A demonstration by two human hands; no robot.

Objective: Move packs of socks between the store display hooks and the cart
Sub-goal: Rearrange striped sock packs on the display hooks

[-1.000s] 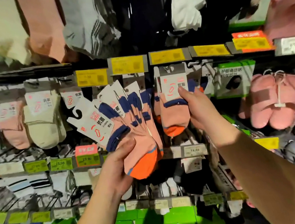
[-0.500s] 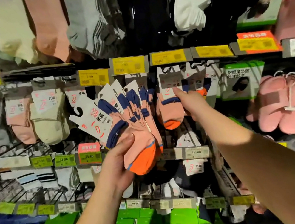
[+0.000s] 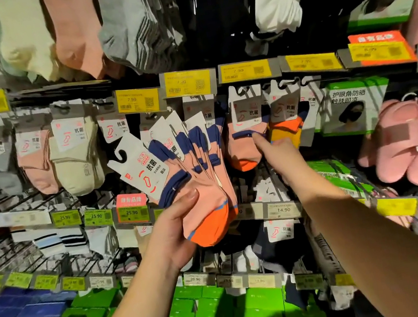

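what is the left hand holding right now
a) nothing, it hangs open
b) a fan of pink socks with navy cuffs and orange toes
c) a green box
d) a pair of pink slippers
b: the left hand grips a fanned bunch of sock packs, pink with navy bands and orange toes, off the hooks, while the right hand reaches to a pack still hanging.

A fanned bunch of pink sock packs with navy cuffs, orange toes and white header cards is held tilted before the display. A matching hanging pack is suspended from its hook just to the right.
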